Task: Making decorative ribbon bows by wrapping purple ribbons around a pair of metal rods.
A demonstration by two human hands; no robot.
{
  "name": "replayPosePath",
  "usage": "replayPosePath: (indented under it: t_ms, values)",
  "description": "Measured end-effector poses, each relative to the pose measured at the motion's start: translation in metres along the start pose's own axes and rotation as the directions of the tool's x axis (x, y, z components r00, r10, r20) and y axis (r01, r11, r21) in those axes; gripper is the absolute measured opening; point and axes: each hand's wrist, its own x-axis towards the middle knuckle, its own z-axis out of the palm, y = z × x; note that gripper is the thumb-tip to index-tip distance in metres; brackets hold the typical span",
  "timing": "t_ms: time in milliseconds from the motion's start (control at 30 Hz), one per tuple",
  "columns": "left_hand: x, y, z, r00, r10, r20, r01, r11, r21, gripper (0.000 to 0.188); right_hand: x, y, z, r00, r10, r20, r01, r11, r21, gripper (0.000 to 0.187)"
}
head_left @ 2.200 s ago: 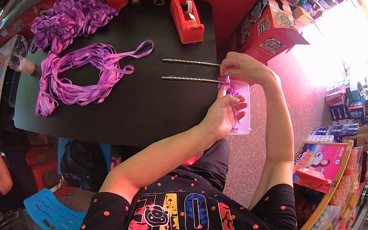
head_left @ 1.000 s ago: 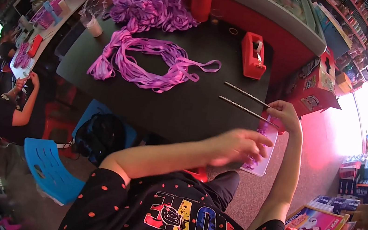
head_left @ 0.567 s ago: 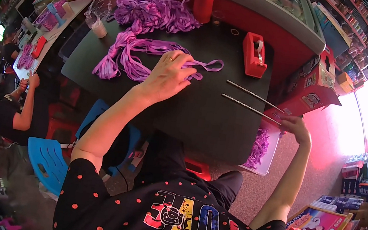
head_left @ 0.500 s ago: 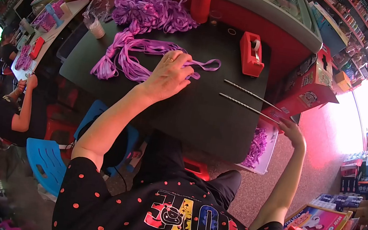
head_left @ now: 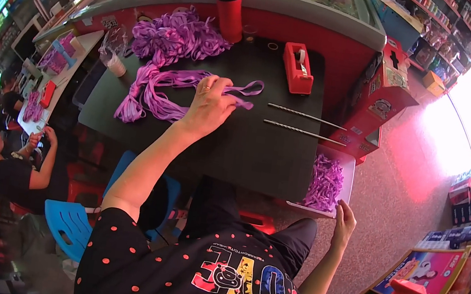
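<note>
Over the dark tabletop (head_left: 234, 156), my left hand (head_left: 210, 107) is closed on a bundle of purple ribbon (head_left: 175, 81). Short loops of the ribbon stick out to the right of my fingers. The bundle's gathered end lies to the left. My right hand (head_left: 345, 224) is low on the right by the corner of a white plastic bin (head_left: 346, 183), its fingers loosely extended. Whether they touch the rim I cannot tell. Purple ribbon pieces (head_left: 325, 183) fill the bin. Two thin twisted metal rods (head_left: 306, 116) lie side by side at the table's right.
A large purple ribbon heap (head_left: 179, 37) and a red tumbler (head_left: 229, 15) stand at the back. A red tape dispenser (head_left: 298, 68) sits back right, beside a red carton (head_left: 374, 100). A blue chair (head_left: 65, 225) is at left. Another person (head_left: 18, 170) works at the left table.
My right hand has left the ends of the metal rods and moved down to the bin's corner. The left hand stays on the ribbon. The whole view has shifted slightly.
</note>
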Motion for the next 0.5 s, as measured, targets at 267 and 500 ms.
replayPosePath:
  t_ms: [267,500]
  values:
    - [0.059,0.12,-0.076,0.775,0.352,0.525,0.439,0.297,-0.848,0.022,-0.026,-0.177,0.009,0.835,-0.547,-0.066,0.526,0.756,0.39,0.03]
    - [0.074,0.17,-0.048,0.551,0.55,0.628,0.709,0.089,-0.7,0.025,-0.019,-0.229,-0.007,0.877,-0.182,0.445,0.019,0.938,0.346,0.025]
